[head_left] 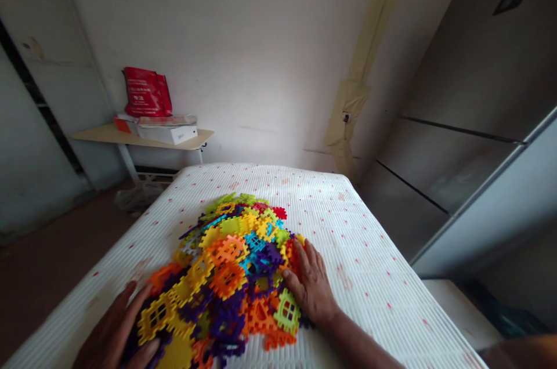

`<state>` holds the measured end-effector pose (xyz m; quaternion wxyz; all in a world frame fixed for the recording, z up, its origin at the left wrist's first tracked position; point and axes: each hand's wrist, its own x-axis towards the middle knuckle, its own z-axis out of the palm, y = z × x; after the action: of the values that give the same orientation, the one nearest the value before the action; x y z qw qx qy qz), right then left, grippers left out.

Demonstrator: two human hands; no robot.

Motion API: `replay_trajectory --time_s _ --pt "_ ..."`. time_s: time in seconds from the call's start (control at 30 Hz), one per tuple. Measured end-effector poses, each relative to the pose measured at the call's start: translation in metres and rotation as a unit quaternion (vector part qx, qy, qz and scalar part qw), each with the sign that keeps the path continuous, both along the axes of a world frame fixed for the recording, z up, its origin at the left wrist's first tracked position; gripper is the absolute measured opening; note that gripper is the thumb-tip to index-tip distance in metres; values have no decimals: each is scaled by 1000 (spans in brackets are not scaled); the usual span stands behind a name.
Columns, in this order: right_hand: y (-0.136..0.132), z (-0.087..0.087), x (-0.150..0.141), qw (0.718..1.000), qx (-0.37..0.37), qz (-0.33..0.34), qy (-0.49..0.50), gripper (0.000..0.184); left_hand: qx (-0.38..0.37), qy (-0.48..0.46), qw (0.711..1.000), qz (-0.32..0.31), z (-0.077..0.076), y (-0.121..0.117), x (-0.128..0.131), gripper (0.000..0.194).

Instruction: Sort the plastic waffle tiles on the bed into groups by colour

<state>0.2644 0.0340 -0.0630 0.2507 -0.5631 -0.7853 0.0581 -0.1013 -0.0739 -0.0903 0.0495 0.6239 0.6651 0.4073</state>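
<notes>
A heap of toothed plastic building tiles in orange, yellow, purple, blue, red and green spreads over the near half of the table. Some tiles have window-like cutouts, such as a yellow window tile on the left and a green window tile on the right. Against the heap's left front edge lies my left hand, fingers apart, touching the outer tiles. My right hand rests on the right edge with its fingers spread over red and orange tiles. Neither hand visibly grips a tile. Lower tiles are hidden within the heap.
A white cloth with red dots covers the table. Behind it on the left, a small side table bears a red bag and a white box. A grey refrigerator stands to the right.
</notes>
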Motion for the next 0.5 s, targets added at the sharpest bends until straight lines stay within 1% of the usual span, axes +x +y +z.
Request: replay_trajectory --time_s 0.13,0.23,0.33,0.5 --pt "-1 -1 -29 1000 6 -1 3 67 -42 20 999 -1 -17 5 -10 66" --pt "-4 -5 -41 1000 -3 -5 15 67 -45 33 998 -20 -24 7 -16 65" --pt "-8 -9 -50 999 -10 -8 30 66 -38 41 998 -31 -23 9 -19 67" --pt "-16 -11 -60 999 -5 8 42 63 -46 19 999 -11 -17 11 -15 68"
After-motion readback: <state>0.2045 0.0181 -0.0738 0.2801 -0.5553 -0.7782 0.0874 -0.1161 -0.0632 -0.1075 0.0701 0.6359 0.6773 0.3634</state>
